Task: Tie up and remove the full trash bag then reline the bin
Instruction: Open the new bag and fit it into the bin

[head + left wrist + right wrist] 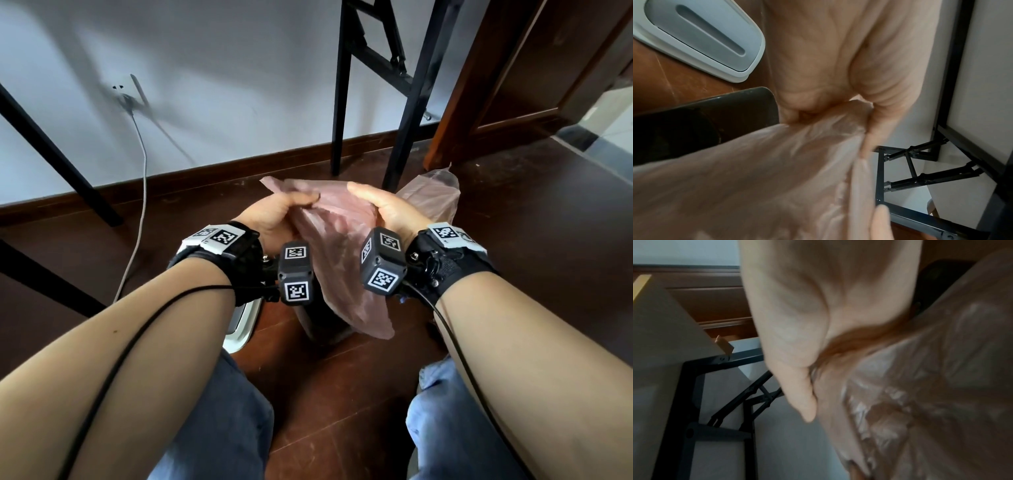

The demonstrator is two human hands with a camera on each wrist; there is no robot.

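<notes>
both hands (335,212) gripping pink bag (339,260)

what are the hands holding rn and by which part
Both hold the thin pink trash bag above the dark bin. The left hand pinches its upper left edge; the right hand has its grip on the upper right edge.
</notes>
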